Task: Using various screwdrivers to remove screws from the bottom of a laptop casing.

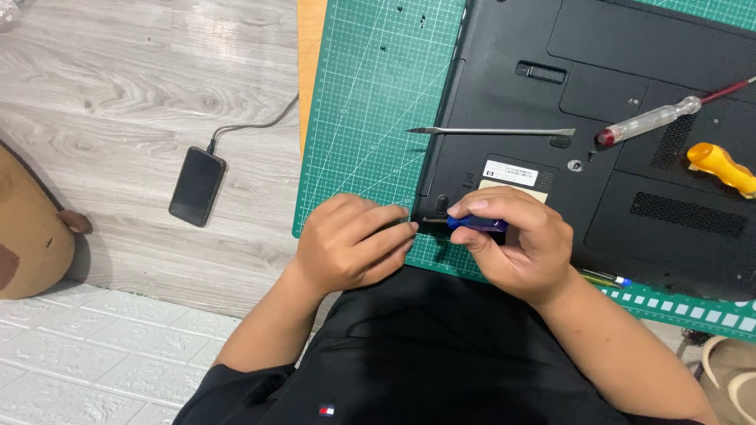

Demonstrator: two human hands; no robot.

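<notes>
Right hand point(516, 244) pinching blue-handled screwdriver point(476, 223) | left hand point(350, 240) curled, fingertips pinching its tip | white rectangular label point(509, 173) just above on black laptop point(630, 118)

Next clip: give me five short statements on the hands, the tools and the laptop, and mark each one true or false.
1. The right hand holds a blue-handled screwdriver. True.
2. The laptop lies with its screen open and facing up. False: it is closed, with its underside up.
3. A phone lies on the wooden floor with a cable plugged in. True.
4. The clear-handled screwdriver lies on the green cutting mat. False: it rests on the laptop.
5. The left hand grips the yellow-handled tool. False: that tool lies alone on the laptop's far right; the left hand is by the screwdriver's tip.
</notes>
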